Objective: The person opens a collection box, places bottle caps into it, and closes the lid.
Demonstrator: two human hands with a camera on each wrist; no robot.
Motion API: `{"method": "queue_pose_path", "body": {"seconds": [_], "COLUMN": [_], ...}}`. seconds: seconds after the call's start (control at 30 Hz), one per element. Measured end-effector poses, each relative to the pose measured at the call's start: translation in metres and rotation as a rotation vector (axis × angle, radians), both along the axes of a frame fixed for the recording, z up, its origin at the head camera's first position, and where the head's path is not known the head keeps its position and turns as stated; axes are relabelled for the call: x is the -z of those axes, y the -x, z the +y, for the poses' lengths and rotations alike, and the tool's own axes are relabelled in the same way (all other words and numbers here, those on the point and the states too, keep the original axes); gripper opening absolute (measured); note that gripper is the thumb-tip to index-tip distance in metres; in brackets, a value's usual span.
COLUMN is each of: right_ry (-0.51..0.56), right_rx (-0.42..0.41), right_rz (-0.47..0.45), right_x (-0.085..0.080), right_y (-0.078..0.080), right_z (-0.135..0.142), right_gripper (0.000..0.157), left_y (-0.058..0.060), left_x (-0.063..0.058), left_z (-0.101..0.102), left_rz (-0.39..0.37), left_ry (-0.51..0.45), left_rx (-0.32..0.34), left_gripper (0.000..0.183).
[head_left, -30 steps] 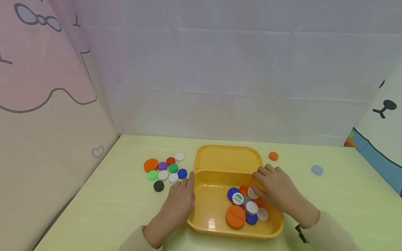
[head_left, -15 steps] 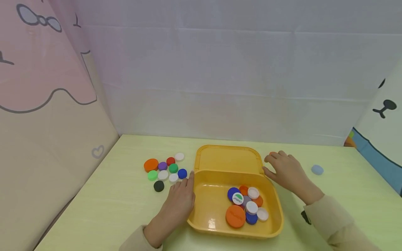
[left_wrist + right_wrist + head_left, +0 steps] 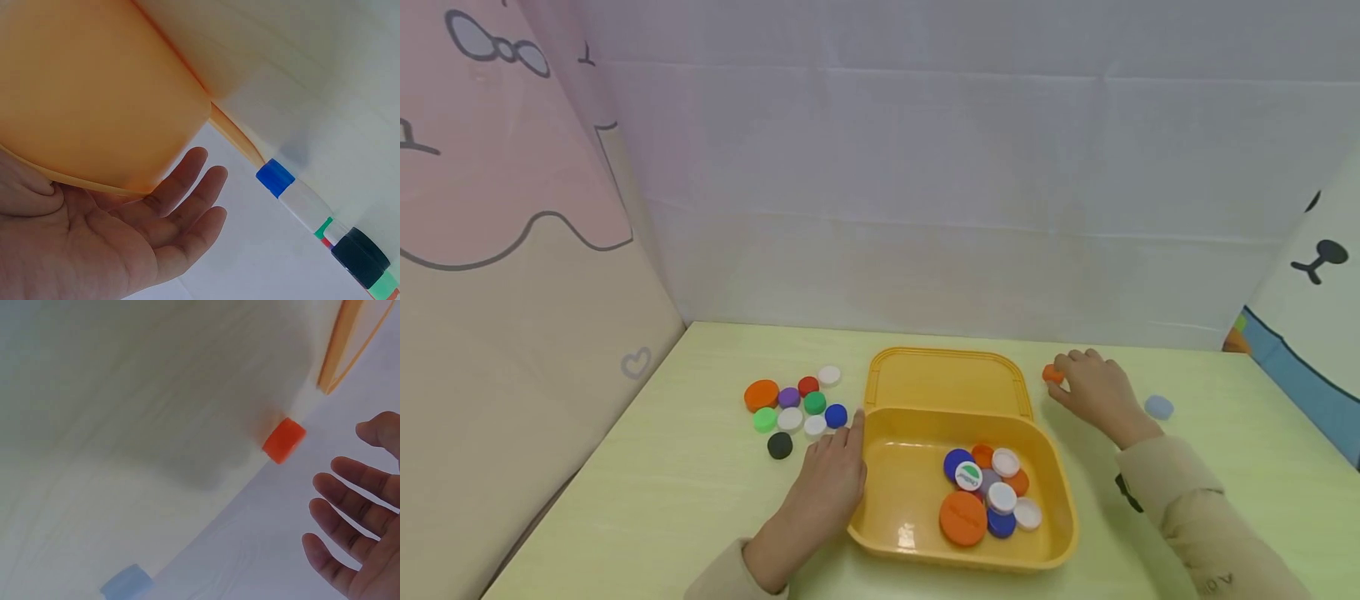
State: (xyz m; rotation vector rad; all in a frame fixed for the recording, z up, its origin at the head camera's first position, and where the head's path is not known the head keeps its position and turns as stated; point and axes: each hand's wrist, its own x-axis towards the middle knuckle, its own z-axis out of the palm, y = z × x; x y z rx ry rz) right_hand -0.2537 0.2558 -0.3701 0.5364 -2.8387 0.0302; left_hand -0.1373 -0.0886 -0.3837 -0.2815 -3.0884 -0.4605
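An open yellow plastic box (image 3: 898, 500), holding several bottle caps, stands at the front of the table. My left hand (image 3: 829, 477) lies along the box's left side, touching it; in the left wrist view the fingers (image 3: 184, 175) stretch loosely past the yellow wall. Beyond the box, at the right, an orange bottle cap (image 3: 1052, 374) stands on the table. My right hand (image 3: 1097, 390) hovers at that cap's right side, thumb and fingers spread. The right wrist view shows a gap between the fingertips (image 3: 322, 481) and the orange cap (image 3: 284, 440).
The box's yellow lid (image 3: 947, 382) lies flat behind it. Several loose caps, such as a black one (image 3: 779, 445), are grouped at the left. A pale blue cap (image 3: 1159, 407) lies farther right. White sheeting (image 3: 925, 208) hangs behind the table.
My right hand has moved out of the box, back and right to the orange cap, leaving a whitish cap in the box. The left hand has stayed at the box's side.
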Motion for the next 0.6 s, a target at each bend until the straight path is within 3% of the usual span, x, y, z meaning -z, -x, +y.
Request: {"method": "queue_pose_path", "body": {"seconds": [0.6], "right_ry": [-0.069], "right_rx": [0.123], "right_rz": [-0.111], "right_x": [0.013], "right_y": [0.02], "right_z": [0.015], "right_gripper": [0.037], "left_y": [0.0], "left_x": [0.0], "left_z": [0.0], "left_rz": [-0.001], "left_ry": [0.002], "left_rx": [0.0], "left_gripper": [0.054]}}
